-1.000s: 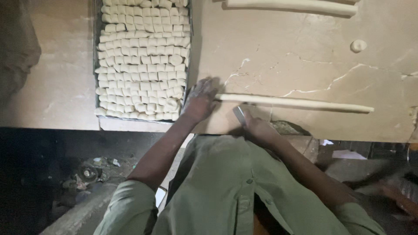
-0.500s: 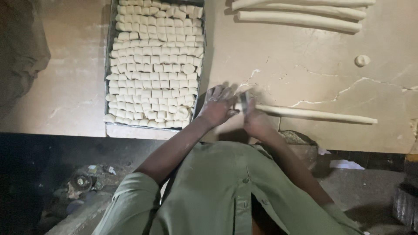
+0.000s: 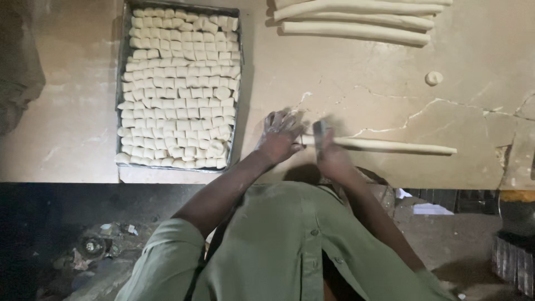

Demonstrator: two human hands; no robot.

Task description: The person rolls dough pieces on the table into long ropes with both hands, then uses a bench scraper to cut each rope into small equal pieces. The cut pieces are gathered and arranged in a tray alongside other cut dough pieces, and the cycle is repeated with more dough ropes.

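Two hands work mid-frame: my left hand [image 3: 278, 136] flat on the dough rope [image 3: 390, 146], my right hand [image 3: 329, 153] gripping what looks like a cutter [image 3: 319, 132], which should drop straight.

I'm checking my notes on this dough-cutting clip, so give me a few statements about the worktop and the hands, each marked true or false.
1. The tray is packed with small cut dough pieces. True.
2. The right hand holds a flat metal cutter at the near dough rope. True.
3. The left hand rests inside the tray. False: it lies on the worktop at the rope's left end, right of the tray.
4. The far ropes are already cut into pieces. False: they lie whole.
5. A small dough round lies alone on the worktop. True.
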